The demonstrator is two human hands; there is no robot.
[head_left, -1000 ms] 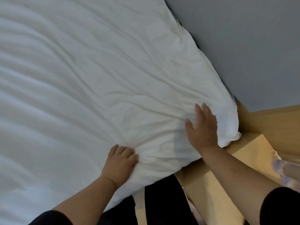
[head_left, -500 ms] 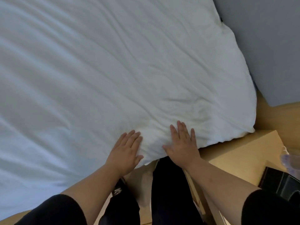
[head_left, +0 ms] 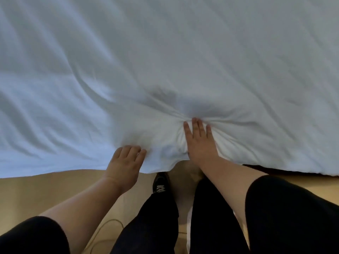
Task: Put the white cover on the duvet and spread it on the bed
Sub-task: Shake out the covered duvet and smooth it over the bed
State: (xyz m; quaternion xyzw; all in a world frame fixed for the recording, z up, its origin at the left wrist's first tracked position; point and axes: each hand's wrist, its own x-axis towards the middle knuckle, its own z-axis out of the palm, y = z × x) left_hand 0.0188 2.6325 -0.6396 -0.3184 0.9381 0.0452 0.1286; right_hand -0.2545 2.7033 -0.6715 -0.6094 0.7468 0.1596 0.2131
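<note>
The white covered duvet [head_left: 165, 61] fills the upper two thirds of the head view, wrinkled, its near edge hanging over the bed side. My right hand [head_left: 199, 142] lies flat on it with straight fingers and presses in, so creases fan out from the fingertips. To its left, at the duvet's edge, my left hand [head_left: 126, 162] has its fingers curled into the fabric and its thumb is hidden.
A light wooden floor [head_left: 36, 191] runs along the bed's near side. My legs in black trousers [head_left: 154, 217] and a black shoe [head_left: 160, 184] stand close to the edge. A thin cable [head_left: 110, 224] lies on the floor.
The view has shifted left along the bed edge, so the duvet corner and grey wall are gone. My right hand reached farther onto the duvet. My left fingers went from flat to curled.
</note>
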